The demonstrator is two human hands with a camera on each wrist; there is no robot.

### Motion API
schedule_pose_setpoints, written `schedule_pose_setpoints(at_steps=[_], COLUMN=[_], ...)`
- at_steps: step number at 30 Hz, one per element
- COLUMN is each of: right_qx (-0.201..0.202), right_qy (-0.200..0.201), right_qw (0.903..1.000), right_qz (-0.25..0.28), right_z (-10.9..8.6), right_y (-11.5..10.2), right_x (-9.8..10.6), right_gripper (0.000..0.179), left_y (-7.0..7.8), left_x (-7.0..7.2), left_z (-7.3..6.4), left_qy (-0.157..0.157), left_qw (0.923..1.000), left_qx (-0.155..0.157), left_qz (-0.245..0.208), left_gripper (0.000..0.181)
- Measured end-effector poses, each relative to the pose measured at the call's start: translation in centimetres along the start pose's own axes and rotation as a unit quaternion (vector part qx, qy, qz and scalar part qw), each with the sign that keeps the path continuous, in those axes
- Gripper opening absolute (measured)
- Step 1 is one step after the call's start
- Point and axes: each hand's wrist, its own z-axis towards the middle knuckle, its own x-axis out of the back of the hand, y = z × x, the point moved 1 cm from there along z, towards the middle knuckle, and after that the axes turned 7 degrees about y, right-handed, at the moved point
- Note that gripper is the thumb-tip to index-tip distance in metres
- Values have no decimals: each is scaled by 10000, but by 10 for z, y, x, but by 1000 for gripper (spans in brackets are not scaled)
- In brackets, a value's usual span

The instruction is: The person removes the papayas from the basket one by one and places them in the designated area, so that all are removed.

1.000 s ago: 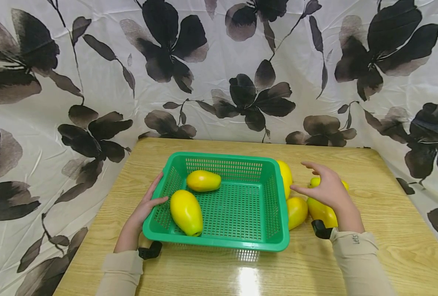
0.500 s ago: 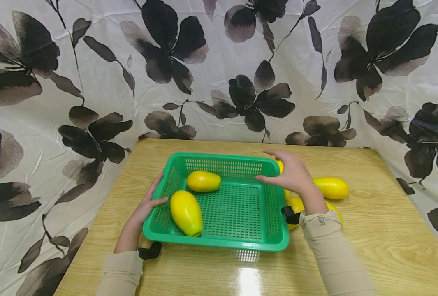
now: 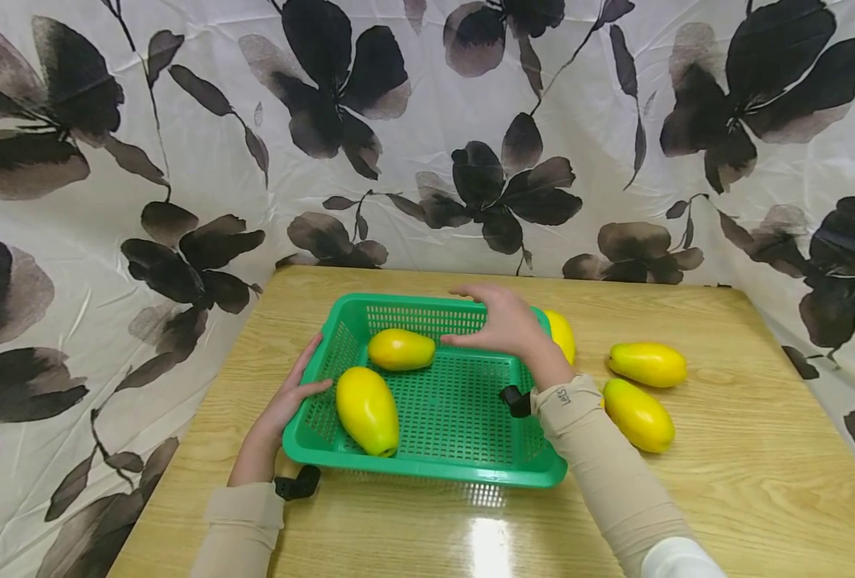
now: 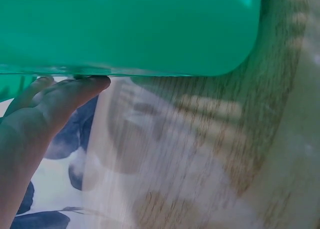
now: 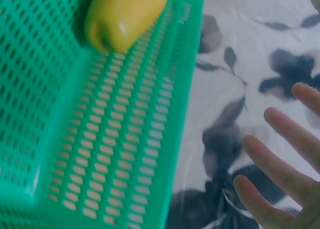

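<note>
My left hand (image 3: 290, 401) holds the left rim of a green plastic basket (image 3: 427, 466), thumb over the rim and fingers along the outside. In the left wrist view those fingers (image 4: 70, 96) reach up to the basket's edge. Two yellow papayas lie inside: a larger papaya (image 3: 367, 411) at the front left and a smaller papaya (image 3: 401, 350) behind it. Over the back right of the basket is my right hand (image 3: 502, 321), holding nothing, thumb and fingers spread apart. Its spread fingers show beside the basket in the right wrist view, where one papaya (image 5: 127, 19) is visible.
Right of the basket, one papaya (image 3: 560, 335) stands close to its wall, partly hidden. Two more, an upper papaya (image 3: 647, 364) and a lower papaya (image 3: 639, 415), lie farther right on the wooden table (image 3: 745, 482). A floral cloth (image 3: 413, 120) hangs behind.
My right hand has moved left from above the papayas on the table to over the basket, its fingers still apart. The left hand stays at the basket's rim.
</note>
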Motion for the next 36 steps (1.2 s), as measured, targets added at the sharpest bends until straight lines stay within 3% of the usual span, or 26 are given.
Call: schedule_pose_setpoints(at_steps=[11, 25, 31, 36], right_qx=[341, 423, 129, -32], right_qy=[-464, -605, -685, -844], right_qw=[9978, 9946, 9896, 9890], right_qz=[327, 734, 1258, 1215], right_z=[14, 37, 44, 45], right_y=[-3, -6, -3, -4], right_x=[-39, -86, -106, -119], right_gripper=[71, 68, 64, 61], left_y=[1, -1, -1, -1], left_x=[0, 0, 0, 0], left_z=[-1, 0, 2, 2], left_qy=[-80, -58, -30, -13], left_qw=[10000, 10000, 10000, 10000], left_qx=[19, 28, 54, 36], left_qz=[5, -4, -52, 16], left_gripper=[68, 68, 67, 68])
